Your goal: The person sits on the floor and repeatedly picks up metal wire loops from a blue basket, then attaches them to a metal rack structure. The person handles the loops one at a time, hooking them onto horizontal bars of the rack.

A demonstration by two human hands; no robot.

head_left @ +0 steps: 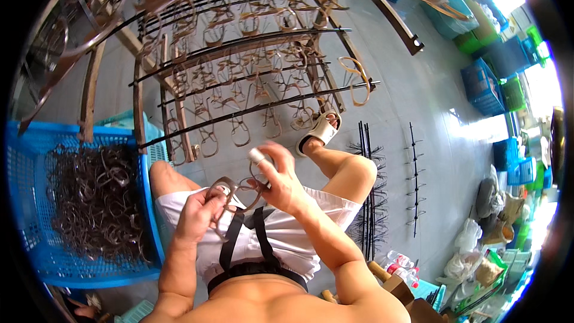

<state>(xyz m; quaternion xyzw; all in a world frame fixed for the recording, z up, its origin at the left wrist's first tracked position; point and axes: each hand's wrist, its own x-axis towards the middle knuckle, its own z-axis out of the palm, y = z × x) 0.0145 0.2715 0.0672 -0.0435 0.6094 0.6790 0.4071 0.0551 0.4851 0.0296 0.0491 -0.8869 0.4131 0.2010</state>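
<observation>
A brown eyeglass frame (232, 186) is held over my lap, between both hands. My left hand (203, 210) pinches one side of it with thumb and fingers, and a lens rim hangs below the fingertips. My right hand (283, 180) is closed on the other side of the frame, with its forefinger raised and bent. White wrapping covers a fingertip on each hand. Which part of the frame each finger presses is partly hidden. Ahead of my hands stands a rack (239, 116) of dark rods, hung with many similar frames (241, 133).
At my left a blue plastic basket (156, 227) holds a heap of brown frames (98, 203). Black spiked rods (369, 197) lie on the floor to my right, with another spiked rod (414, 179) beyond. Blue crates (482, 87), bags and bottles line the right side.
</observation>
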